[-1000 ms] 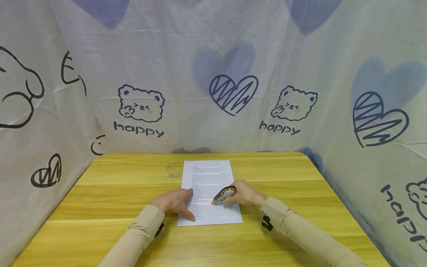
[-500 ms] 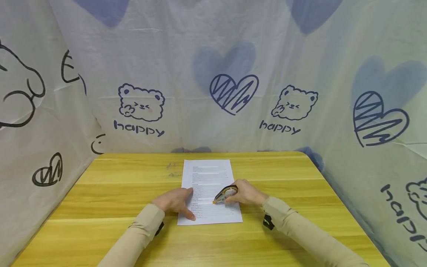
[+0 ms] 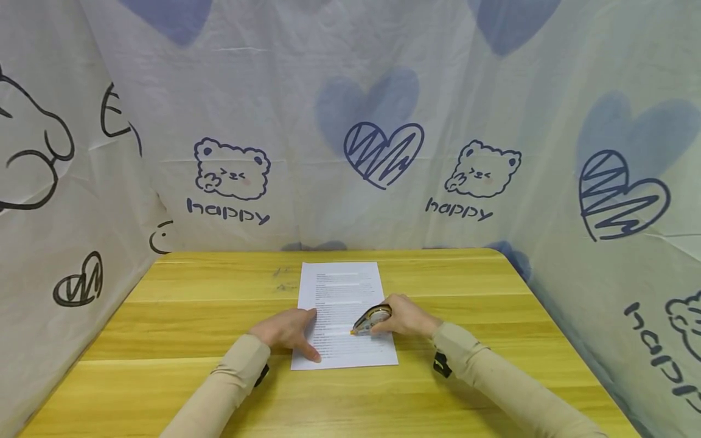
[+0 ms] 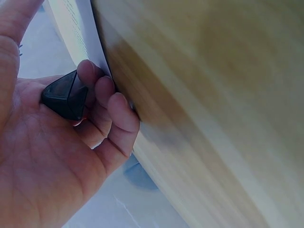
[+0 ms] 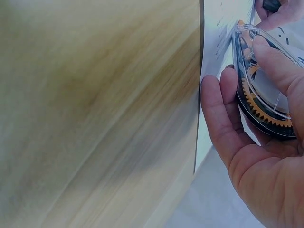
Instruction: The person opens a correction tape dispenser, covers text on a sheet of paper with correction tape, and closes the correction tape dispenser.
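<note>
A printed sheet of paper (image 3: 339, 286) lies on the wooden table. My right hand (image 3: 408, 316) grips a correction tape (image 3: 373, 317), its orange tip at the sheet's lower half. In the right wrist view, the thumb presses the clear case of the correction tape (image 5: 266, 85), and an orange gear shows inside. My left hand (image 3: 285, 330) rests on the sheet's left edge, thumb spread toward the lower text. In the left wrist view, its curled fingers (image 4: 121, 111) hold a small black cap (image 4: 65, 95) against the palm; the head view does not show the cap.
The yellow wood-grain table (image 3: 191, 328) extends around the paper on every side. A white cloth (image 3: 306, 201) printed with hearts and bears hangs behind it and at both sides. Faint dark marks (image 3: 285, 278) show on the table left of the sheet.
The correction tape and my right hand have slid slightly to the right along the paper, mostly in the first half second. My left hand and the sheet stay in place.
</note>
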`<action>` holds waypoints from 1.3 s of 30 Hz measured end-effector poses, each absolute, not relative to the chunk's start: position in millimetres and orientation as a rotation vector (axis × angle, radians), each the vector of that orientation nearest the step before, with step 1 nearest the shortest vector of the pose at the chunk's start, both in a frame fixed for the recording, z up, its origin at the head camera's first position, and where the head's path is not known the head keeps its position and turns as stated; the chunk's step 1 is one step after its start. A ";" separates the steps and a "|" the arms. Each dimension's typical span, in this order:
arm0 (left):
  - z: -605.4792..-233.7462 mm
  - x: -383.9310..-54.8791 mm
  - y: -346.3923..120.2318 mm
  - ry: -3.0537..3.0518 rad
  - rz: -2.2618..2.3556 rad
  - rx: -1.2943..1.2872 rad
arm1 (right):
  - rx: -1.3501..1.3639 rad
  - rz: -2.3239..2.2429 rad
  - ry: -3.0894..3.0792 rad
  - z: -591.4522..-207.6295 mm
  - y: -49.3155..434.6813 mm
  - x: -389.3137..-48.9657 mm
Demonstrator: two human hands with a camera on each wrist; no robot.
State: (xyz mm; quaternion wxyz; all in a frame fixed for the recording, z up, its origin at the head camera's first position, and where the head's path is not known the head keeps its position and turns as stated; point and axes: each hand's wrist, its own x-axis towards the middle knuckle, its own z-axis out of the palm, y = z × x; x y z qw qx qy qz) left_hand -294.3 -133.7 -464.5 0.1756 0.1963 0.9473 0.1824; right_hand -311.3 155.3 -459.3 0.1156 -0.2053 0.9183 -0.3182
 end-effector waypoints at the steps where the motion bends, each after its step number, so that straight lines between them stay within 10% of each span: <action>1: -464.5 -294.1 -133.6 2.683 0.514 0.555 | -0.600 -0.934 2.688 -459.3 155.5 -311.3; 39: -467.6 -295.5 -134.1 2.696 0.505 0.566 | -0.586 -0.932 2.688 -456.2 162.1 -309.4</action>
